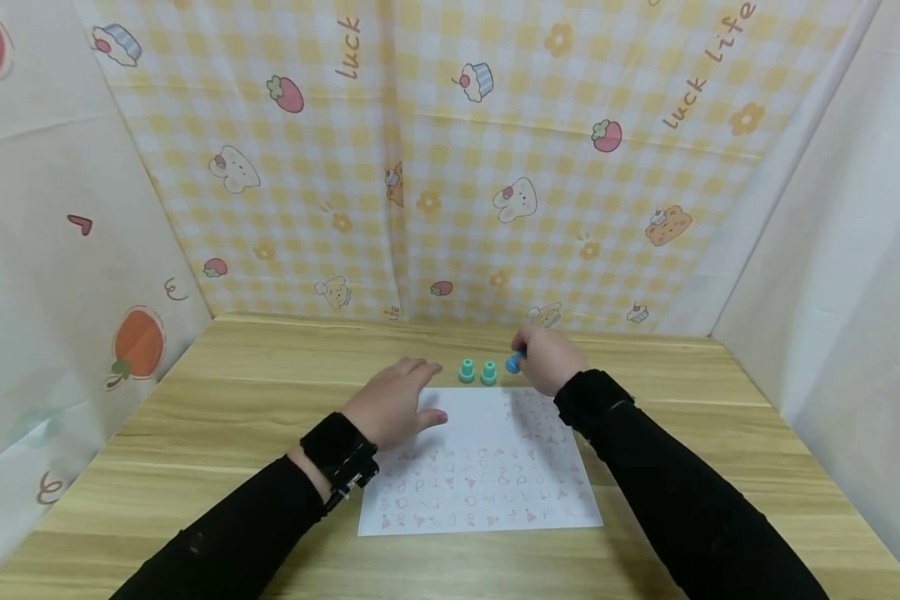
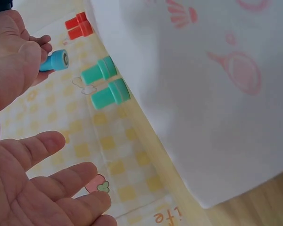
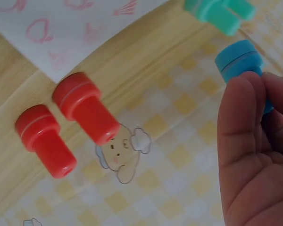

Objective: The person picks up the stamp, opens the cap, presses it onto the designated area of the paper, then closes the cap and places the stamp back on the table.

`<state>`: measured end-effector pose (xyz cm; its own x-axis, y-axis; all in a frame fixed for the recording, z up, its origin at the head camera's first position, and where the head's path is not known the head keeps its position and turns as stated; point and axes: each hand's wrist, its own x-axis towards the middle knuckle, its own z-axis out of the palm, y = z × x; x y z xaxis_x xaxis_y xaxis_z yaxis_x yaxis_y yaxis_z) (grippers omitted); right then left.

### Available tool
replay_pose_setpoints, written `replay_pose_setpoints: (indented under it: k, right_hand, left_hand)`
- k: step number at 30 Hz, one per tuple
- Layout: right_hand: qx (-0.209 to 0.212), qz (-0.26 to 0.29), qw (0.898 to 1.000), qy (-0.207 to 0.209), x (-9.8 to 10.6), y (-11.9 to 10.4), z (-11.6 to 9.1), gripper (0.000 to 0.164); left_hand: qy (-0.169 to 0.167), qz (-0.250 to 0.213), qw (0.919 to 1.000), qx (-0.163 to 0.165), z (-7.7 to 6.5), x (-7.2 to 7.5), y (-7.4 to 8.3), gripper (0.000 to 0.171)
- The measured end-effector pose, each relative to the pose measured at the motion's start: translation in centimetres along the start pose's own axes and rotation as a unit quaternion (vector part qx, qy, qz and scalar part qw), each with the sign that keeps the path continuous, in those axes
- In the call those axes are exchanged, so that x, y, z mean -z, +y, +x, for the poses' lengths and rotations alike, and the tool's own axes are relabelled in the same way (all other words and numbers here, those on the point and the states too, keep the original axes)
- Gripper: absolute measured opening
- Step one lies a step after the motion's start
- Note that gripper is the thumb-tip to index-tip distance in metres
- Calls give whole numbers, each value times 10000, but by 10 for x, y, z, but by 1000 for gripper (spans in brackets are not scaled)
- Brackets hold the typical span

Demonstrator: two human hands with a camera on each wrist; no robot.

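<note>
My right hand (image 1: 549, 360) pinches a small blue stamp (image 3: 238, 59) between thumb and fingers, above the table beyond the paper's far edge. In the left wrist view the blue stamp (image 2: 60, 60) is tilted, its round face showing. My left hand (image 1: 390, 405) is spread over the left side of a white paper (image 1: 468, 417) and holds nothing; whether it touches the sheet I cannot tell. Faint pink prints cover the paper's near part and right side. Just past its far edge stand two green stamps (image 1: 477, 372), between the hands.
Two red stamps (image 3: 87, 108) stand beside each other near a corner of the paper; my right hand hides them in the head view. Behind the wooden table (image 1: 255, 392) hangs a yellow checked cloth (image 1: 450, 158), with pale cloths at both sides.
</note>
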<state>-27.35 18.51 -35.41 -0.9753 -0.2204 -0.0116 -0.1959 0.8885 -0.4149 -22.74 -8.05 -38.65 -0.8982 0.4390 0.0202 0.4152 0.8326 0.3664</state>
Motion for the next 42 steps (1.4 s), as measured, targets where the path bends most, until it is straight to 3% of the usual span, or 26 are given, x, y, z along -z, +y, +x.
replay_pose_setpoints:
  k: [7,19,42]
  right_hand:
    - [125,-398,9990,-139,-8,2,12,25]
    - [115,-511,9982,-298,-23,6,28,26]
    - [156,-723,9966,-352,-32,6,32,32]
  left_hand:
    - [-86,104,9998,172,2,-1,-2,76]
    - [-110,94,9998,150,4,-1,-1,76]
    - [-131,177,9997,58,2,3,2,76]
